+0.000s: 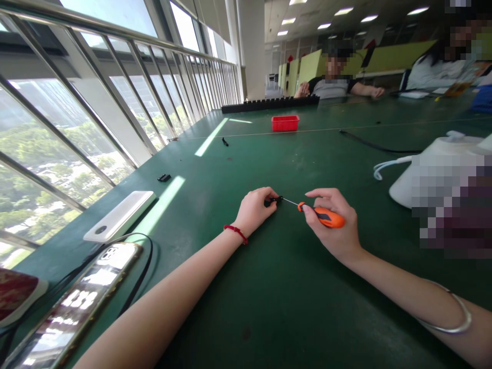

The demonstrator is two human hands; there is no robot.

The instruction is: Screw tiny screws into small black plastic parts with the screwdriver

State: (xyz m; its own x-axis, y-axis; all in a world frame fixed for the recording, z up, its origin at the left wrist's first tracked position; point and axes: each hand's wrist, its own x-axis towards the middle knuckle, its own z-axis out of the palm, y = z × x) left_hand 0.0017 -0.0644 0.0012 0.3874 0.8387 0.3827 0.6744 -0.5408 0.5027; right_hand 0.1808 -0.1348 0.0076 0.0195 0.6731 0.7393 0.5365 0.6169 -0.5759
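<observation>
My left hand [257, 209] pinches a small black part [273, 200] just above the green table, its kind too small to make out. In my right hand [335, 225] is a screwdriver [329, 217] with an orange and dark grey handle. Its thin metal shaft points left, and the tip meets the black part's right end. My right thumb lies along the handle while the index finger is lifted off it. My left fingers cover much of the black part.
At left lie a white power bank [120, 218], a phone [79, 302] and a black cable [150, 256]. Small black pieces [164, 178] rest farther off. A red bin [285, 123] and long black strip [271, 104] stand at the back. A white object [403, 184] is at right; people sit beyond.
</observation>
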